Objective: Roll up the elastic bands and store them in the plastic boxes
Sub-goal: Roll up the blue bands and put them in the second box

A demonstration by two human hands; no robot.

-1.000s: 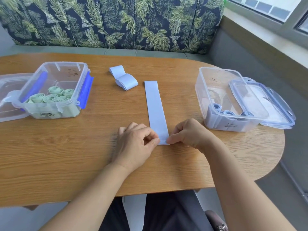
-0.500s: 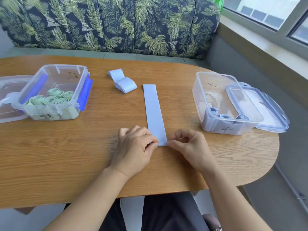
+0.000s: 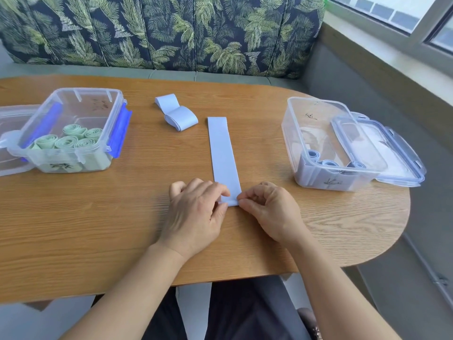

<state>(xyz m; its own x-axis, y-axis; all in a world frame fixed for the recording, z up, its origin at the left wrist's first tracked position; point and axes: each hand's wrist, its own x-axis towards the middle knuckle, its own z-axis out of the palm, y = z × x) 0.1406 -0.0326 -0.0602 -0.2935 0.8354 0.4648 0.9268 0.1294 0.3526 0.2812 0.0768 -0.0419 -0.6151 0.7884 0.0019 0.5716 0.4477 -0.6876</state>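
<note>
A pale blue elastic band (image 3: pixel 221 153) lies flat and lengthwise on the wooden table (image 3: pixel 343 217). My left hand (image 3: pixel 196 214) and my right hand (image 3: pixel 269 212) pinch its near end from either side, fingers curled, and that end has a small turned-up fold. A second blue band (image 3: pixel 180 115) lies loosely folded farther back. The clear plastic box on the right (image 3: pixel 291 123) holds rolled blue bands (image 3: pixel 329 163). The left clear box (image 3: pixel 117 109) with blue clips holds several rolled green bands (image 3: pixel 71 139).
A clear lid (image 3: pixel 402 155) leans on the right box near the table's rounded right edge. Another lid (image 3: pixel 9 165) lies left of the green box. A leaf-patterned sofa back (image 3: pixel 171 33) runs behind the table, a window sill at the right.
Both hands stay at the band's near end, with the fingertips shifted slightly as the end starts to fold over. The camera has tilted a little; the boxes have not moved.
</note>
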